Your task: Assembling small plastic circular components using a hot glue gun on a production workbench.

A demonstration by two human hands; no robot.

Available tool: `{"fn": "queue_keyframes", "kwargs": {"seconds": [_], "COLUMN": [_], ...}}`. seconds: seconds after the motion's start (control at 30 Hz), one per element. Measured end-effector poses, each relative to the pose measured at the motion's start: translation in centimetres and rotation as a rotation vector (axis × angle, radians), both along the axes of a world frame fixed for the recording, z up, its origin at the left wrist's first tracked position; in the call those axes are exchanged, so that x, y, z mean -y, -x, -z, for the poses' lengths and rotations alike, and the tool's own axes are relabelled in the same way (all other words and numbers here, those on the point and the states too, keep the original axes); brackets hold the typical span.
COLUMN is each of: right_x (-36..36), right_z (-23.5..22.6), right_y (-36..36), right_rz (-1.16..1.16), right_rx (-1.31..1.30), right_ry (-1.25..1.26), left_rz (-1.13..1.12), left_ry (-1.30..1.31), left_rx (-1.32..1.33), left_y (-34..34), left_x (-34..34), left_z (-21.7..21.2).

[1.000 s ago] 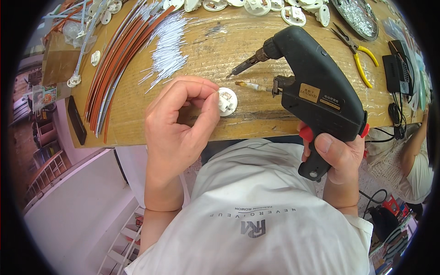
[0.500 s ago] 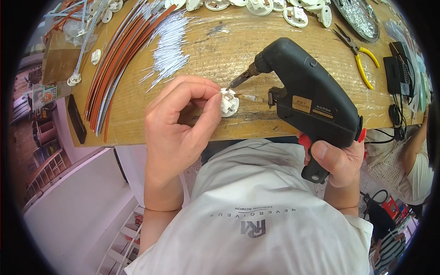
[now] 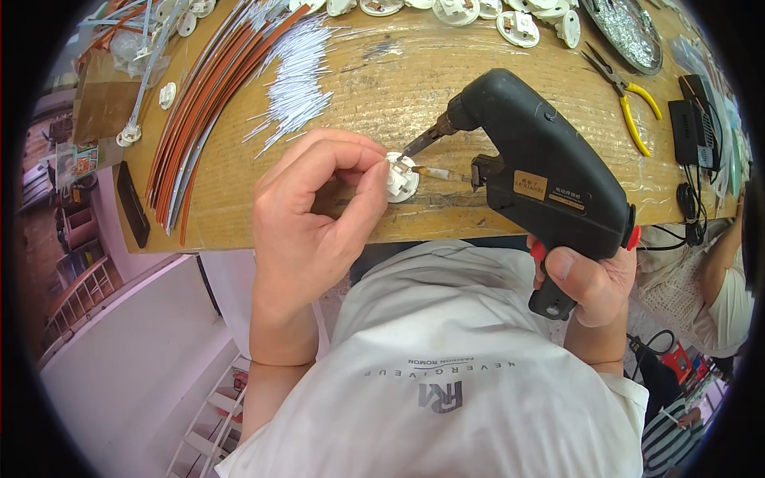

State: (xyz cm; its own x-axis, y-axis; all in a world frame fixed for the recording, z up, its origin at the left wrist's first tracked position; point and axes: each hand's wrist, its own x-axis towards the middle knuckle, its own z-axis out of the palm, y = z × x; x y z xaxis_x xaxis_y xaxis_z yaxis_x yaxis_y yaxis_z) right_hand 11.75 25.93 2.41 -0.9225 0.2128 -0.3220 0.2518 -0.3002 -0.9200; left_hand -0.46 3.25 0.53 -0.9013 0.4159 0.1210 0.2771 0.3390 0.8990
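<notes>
A black pistol-shaped soldering gun [image 3: 554,171] is gripped in my right hand [image 3: 591,288], its red trigger under the fingers. Its metal tip reaches down to a white round plastic part [image 3: 403,185] on the table, and a thin feed nozzle meets it from the right. My left hand [image 3: 319,207] is closed in a pinch at the left edge of that part. Whatever lies between the thumb and fingertips is too small and covered to make out.
White wires [image 3: 296,95] lie in a pile beside long brown and grey strips [image 3: 215,103]. More white round parts [image 3: 518,29] line the far edge. Yellow-handled pliers [image 3: 629,103], a metal tray [image 3: 628,36] and a black power adapter [image 3: 692,131] sit at right. Another person [image 3: 709,287] is beyond.
The soldering gun has shifted very slightly right and down, its tip staying at the white part. My left hand keeps its pinch almost unmoved.
</notes>
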Motion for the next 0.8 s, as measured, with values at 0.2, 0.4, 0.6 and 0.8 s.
{"fn": "queue_keyframes", "kwargs": {"seconds": [0.2,0.4,0.6,0.8], "right_x": [-0.1,-0.2,0.4,0.0], "right_z": [-0.1,-0.1,0.2,0.1], "right_y": [-0.1,-0.2,-0.5,-0.9], "right_rz": [-0.027,-0.020,0.161,0.080], "right_rx": [0.013,0.019,0.121,0.039], "right_ry": [0.019,0.028,-0.040,0.067], "left_rz": [0.004,0.009,0.003,-0.004], "left_ry": [-0.013,-0.017,-0.023,-0.019], "left_rx": [0.018,0.020,0.024,0.025], "left_y": [0.0,0.0,0.0,0.0], "left_x": [0.1,0.2,0.1,0.2], "left_z": [0.0,0.0,0.1,0.1]}}
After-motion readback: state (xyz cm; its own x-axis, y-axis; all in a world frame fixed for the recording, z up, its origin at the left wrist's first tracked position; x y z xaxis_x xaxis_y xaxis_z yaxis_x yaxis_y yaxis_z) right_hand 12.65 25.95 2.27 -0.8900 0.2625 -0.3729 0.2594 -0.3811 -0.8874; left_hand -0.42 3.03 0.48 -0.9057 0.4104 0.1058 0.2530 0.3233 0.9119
